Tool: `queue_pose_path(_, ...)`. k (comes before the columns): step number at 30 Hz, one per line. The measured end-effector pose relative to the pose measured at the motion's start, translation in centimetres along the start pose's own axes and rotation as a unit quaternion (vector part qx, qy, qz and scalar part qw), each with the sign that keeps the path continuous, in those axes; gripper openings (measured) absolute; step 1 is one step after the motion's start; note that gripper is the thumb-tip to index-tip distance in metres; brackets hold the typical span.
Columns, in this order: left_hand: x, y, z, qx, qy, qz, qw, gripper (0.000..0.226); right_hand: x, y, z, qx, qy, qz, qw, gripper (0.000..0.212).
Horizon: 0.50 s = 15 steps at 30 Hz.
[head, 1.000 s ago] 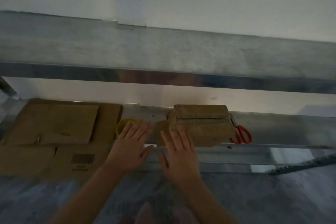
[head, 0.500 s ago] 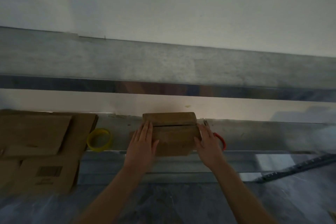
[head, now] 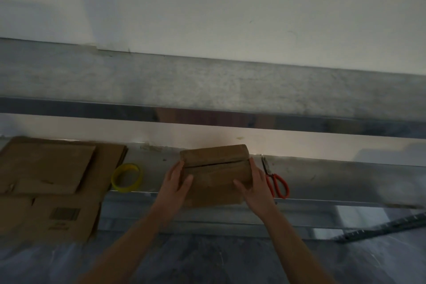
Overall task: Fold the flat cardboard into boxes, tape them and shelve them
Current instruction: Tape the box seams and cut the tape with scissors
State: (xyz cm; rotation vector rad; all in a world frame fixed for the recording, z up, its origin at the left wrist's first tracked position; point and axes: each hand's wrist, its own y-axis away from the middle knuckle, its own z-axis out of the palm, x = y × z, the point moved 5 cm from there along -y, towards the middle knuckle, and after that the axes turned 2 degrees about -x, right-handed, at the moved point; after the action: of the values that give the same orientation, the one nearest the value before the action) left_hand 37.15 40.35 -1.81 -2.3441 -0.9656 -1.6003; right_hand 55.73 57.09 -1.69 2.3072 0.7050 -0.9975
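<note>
— Cardboard, brown and dull in the head view: where does the box (head: 215, 168) sit?
— On the lower metal shelf (head: 334, 180), between the yellow tape roll (head: 115, 180) and the orange-handled scissors (head: 285, 188), tools probably kept within reach.
— And the hands?
— The left hand (head: 176, 185) and the right hand (head: 254, 185) clasp its two ends, thumbs on the front face, likely steadying it for a lift to the upper shelf (head: 207, 85).
— Is the top seam taped?
— Too dim to tell. The flat cardboard (head: 46, 168) lies stacked at the left, seemingly awaiting folding.
</note>
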Motion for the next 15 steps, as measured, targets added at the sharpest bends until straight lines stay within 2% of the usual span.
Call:
queue_pose_path(2,0.7,-0.9,-2.3,0.027,-0.049,0.015,0.998,0.049,0.2,0.9,0.3,0.094,-0.014,0.044,0.995,0.091)
queue_pose_path(3,1.3,-1.5,-3.2,0.013,-0.077,0.028,0.997,0.055,0.4,1.6,0.6,0.142,-0.026,0.072,0.987,0.090)
queue_pose_path(5,2.3,-2.9,-3.6,-0.068,-0.099,0.046,0.992,0.082,0.4,3.0,2.1,0.198,-0.096,0.107,0.970,0.085)
queue_pose_path(7,3.1,-3.6,-3.3,-0.138,-0.090,0.041,0.986,0.094,-0.5,3.9,4.0,0.180,-0.242,0.081,0.950,0.077)
queue_pose_path(9,3.2,-4.0,-3.1,-0.156,-0.088,0.035,0.983,0.091,-1.8,4.5,5.4,0.142,-0.347,0.020,0.927,0.082)
queue_pose_path(12,3.0,-3.8,-3.4,-0.136,-0.106,0.045,0.984,0.087,-3.0,5.6,7.2,0.073,-0.371,-0.017,0.926,0.102)
queue_pose_path(15,1.6,-2.2,-3.4,-0.130,-0.060,0.050,0.988,0.085,-3.4,6.8,8.5,0.036,-0.313,-0.018,0.949,0.102)
